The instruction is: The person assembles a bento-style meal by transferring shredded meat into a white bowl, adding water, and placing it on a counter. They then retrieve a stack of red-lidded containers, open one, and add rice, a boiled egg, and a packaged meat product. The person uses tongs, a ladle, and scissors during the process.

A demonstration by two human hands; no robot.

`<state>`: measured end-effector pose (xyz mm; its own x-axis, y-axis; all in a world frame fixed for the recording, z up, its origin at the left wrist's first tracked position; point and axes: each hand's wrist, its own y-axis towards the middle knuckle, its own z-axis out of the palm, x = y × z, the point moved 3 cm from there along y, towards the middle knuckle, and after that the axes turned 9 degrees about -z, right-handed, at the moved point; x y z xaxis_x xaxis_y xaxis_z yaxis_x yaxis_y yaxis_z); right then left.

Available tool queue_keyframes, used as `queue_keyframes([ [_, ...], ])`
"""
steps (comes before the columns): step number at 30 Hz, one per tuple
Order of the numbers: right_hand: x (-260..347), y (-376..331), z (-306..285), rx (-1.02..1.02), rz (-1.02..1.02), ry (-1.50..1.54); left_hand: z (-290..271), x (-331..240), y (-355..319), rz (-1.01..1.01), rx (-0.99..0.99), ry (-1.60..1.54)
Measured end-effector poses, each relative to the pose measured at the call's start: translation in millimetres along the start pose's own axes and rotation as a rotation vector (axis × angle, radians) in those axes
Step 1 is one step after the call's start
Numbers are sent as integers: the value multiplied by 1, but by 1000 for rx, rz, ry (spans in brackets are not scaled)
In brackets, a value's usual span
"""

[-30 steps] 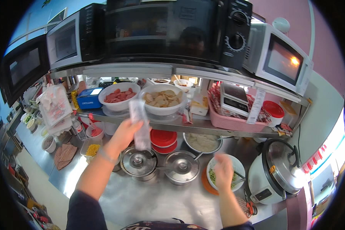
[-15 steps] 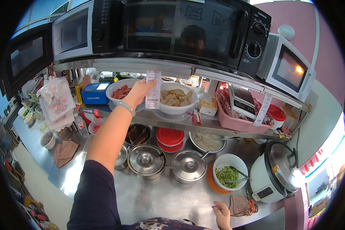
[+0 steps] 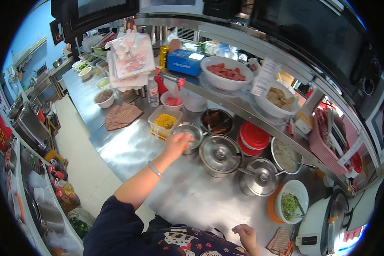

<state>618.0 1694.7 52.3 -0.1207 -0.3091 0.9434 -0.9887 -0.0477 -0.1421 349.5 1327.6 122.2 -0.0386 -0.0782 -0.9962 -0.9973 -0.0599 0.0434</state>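
My left hand (image 3: 178, 144) reaches out over the steel counter (image 3: 128, 149), its fingers curled on the near rim of a small open steel pot (image 3: 192, 133). Just left of that pot is a clear tub of yellow corn (image 3: 165, 121). To its right stands a lidded steel pot (image 3: 220, 154), with a second lidded pot (image 3: 259, 178) beyond it. A white paper slip (image 3: 265, 77) hangs from the shelf edge above. My right hand (image 3: 245, 235) hangs low by my body at the counter's near edge, fingers curled, with nothing in it.
The shelf (image 3: 243, 104) carries a bowl of red meat slices (image 3: 226, 72), a bowl of pale pieces (image 3: 278, 99), a blue box (image 3: 187, 61) and a pink basket (image 3: 326, 141). Red lidded tubs (image 3: 254, 136), a bowl of greens (image 3: 291, 204) and a rice cooker (image 3: 324, 226) are at right.
My left hand has come down from the shelf, leaving the paper slip up there, and now rests on the small pot. The view has swung left and down.
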Motion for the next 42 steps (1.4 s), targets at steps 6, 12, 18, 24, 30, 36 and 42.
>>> queue_keyframes([
  [6,-22,44,104,372,227,-568,-194,77,81,-461,-338,-401],
  [12,-49,65,196,343,396,-337,-196,61,128,-317,49,-200],
  [18,-65,58,208,62,307,-379,-71,67,9,-201,909,149],
  [24,-62,3,209,-254,380,-117,-31,129,-85,-361,1169,288],
  [30,-67,-118,172,-408,540,101,20,138,-138,-365,1197,355],
  [36,-30,-301,43,-844,216,-417,188,91,-262,-318,1335,225],
  [42,20,-535,-42,-1556,205,-526,397,23,-485,-500,1793,81],
])
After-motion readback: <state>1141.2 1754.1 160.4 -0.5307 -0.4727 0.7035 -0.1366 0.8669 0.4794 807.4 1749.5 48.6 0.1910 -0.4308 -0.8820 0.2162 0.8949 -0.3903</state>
